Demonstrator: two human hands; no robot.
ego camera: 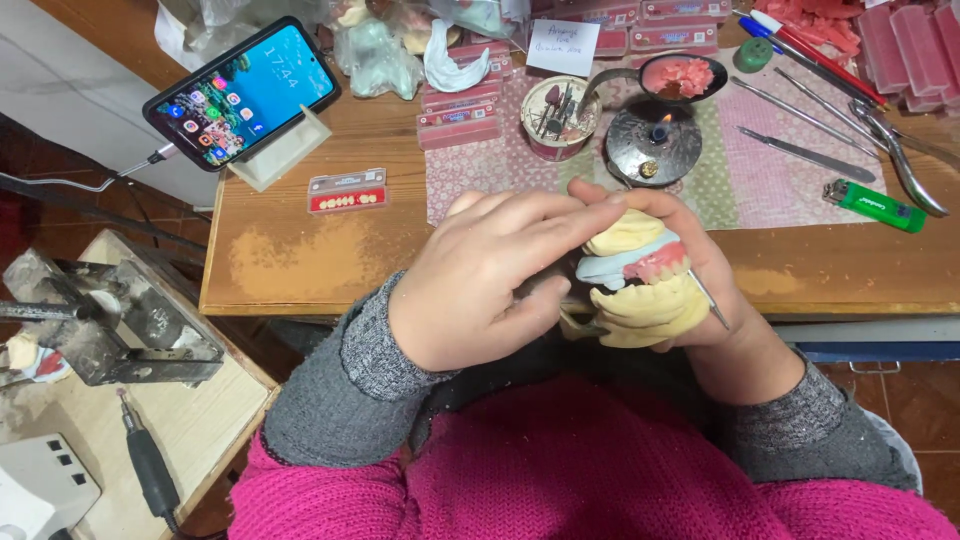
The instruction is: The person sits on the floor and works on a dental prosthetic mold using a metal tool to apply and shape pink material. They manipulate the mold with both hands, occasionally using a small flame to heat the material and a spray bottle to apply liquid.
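Note:
A pair of yellow plaster dental casts (640, 305) with pink wax gums and a pale blue layer between them is held just in front of the wooden bench edge. My right hand (715, 290) cups the casts from behind and also holds a thin metal instrument (712, 303) that sticks out below the fingers. My left hand (490, 275) lies over the left side of the casts, fingers stretched across the top and thumb pressed at the front.
On the bench (300, 260) stand a small lit burner (655, 140), a spoon of pink wax (680, 78), a cup of burs (558, 112), metal tools (810, 150), a green lighter (875, 205), tooth cards (346, 190) and a propped phone (243, 92). A metal articulator (110, 320) and a handpiece (148, 460) lie left.

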